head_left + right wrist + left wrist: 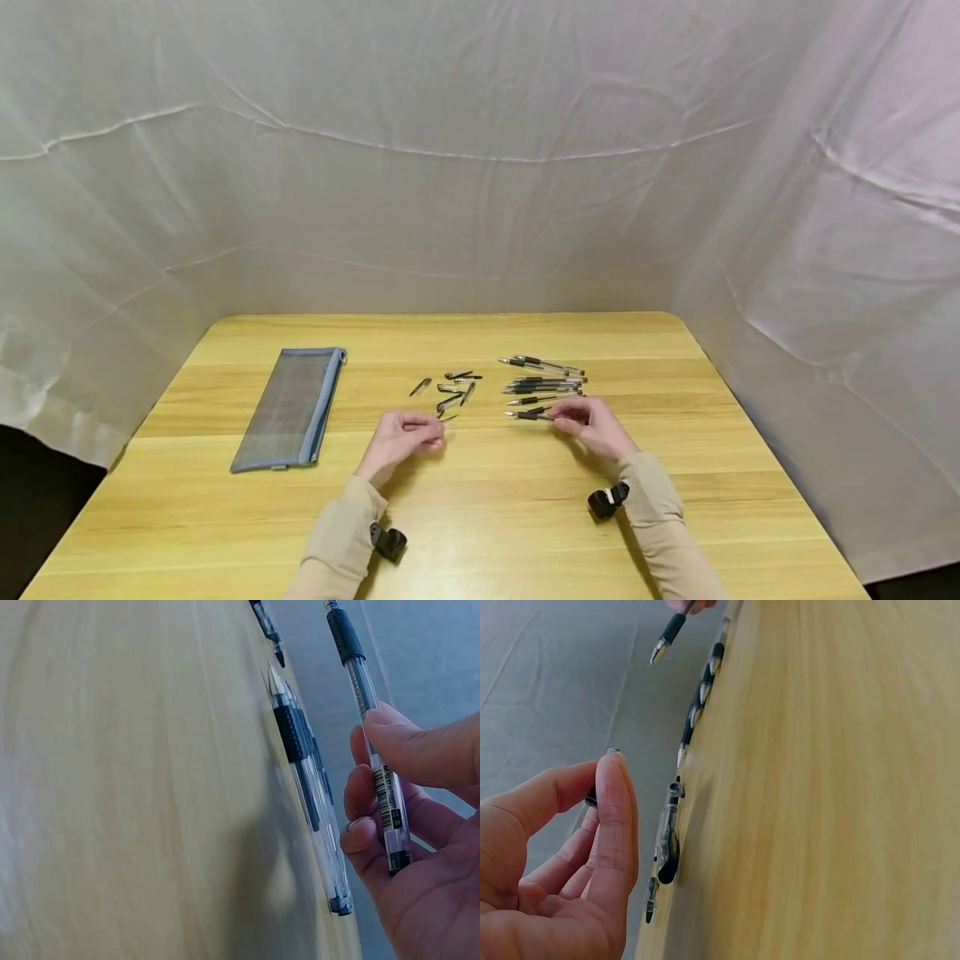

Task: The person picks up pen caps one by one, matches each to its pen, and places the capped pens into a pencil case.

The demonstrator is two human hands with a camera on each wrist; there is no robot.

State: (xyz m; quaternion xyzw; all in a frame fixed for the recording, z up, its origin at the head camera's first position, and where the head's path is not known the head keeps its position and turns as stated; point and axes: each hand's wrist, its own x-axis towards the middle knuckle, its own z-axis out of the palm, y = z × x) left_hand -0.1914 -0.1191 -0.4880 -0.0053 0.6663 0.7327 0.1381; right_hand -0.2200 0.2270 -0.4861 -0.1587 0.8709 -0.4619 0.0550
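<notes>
My left hand (pixel 402 439) pinches a small black-and-clear pen cap (pixel 591 799) between thumb and fingertips, most of it hidden by the fingers. In my right hand (pixel 592 425) is an uncapped clear gel pen (pixel 388 796) with a black grip, its metal tip pointing toward the left hand. The right wrist view shows thumb and fingers around the clear barrel, with a barcode label on it. Several loose pen caps (pixel 447 388) lie just beyond the left hand. Uncapped gel pens (pixel 542 384) lie in a loose column beyond the right hand, tips to the left.
A grey mesh zip pouch (pixel 288 408) with blue edging lies flat on the left of the wooden table (pixel 495 517). Pale fabric (pixel 450 208) hangs behind the table and along both sides. A black camera is strapped to each wrist.
</notes>
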